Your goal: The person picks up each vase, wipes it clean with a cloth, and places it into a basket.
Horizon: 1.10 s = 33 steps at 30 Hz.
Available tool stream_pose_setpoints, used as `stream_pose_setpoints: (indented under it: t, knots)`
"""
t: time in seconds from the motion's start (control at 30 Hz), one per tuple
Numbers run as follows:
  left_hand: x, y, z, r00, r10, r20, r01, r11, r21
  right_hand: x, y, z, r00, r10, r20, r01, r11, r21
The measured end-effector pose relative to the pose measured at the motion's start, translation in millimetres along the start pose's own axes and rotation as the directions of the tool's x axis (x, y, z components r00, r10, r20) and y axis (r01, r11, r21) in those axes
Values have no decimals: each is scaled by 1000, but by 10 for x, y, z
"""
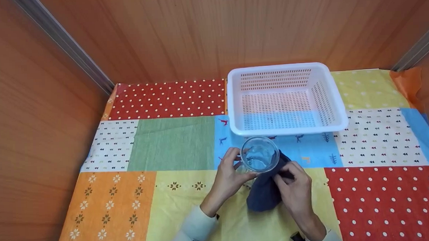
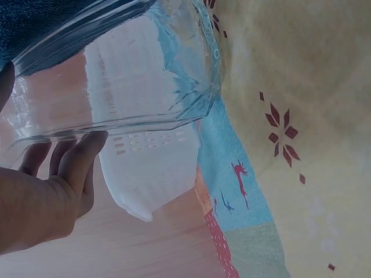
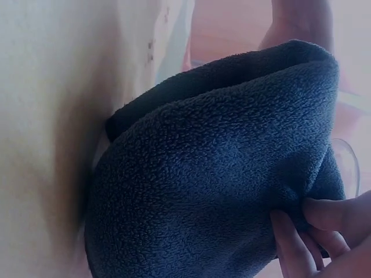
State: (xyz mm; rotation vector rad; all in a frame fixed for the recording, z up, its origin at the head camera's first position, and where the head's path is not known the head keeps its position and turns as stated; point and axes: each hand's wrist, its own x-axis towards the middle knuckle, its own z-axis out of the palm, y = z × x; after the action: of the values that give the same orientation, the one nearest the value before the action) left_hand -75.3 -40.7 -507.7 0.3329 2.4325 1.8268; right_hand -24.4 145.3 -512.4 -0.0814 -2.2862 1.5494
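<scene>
A clear glass cup [image 1: 260, 154] is held by my left hand [image 1: 231, 176], whose fingers and thumb curl round its upper side. In the left wrist view the glass [image 2: 139, 124] shows faceted walls and a thick base above the cloth. My right hand [image 1: 295, 185] pinches a dark blue-grey terry towel [image 1: 263, 194] beside the cup. The towel overlaps the glass's right side in the head view and hangs down in front of it. Seen from the right wrist, the folded towel [image 3: 214, 168] hides most of the glass, with thumb and fingertips [image 3: 284, 226] gripping it.
Just beyond the hands stands a white plastic basket [image 1: 289, 130] with slotted walls, nothing in it. A patchwork-print tablecloth [image 1: 175, 144] covers the table. Wood-grain panels [image 1: 196, 34] rise at the back and both sides.
</scene>
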Motion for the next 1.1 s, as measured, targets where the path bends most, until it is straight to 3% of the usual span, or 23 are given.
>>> stream_pose_setpoints:
  t: [0.27, 0.77, 1.1]
  knots:
    - [-1, 6, 3, 1000, 3, -3, -3, 1000, 1, -3, 33, -4, 1000, 7, 14, -6, 998, -57]
    - [-17, -19, 3, 1000, 19, -5, -19, 1000, 3, -77, 344, -12, 996, 12, 89, 1, 990, -141]
    - [-16, -16, 9, 1000, 9, -3, -9, 1000, -4, -81, 367, -23, 994, 32, 107, -15, 989, -150]
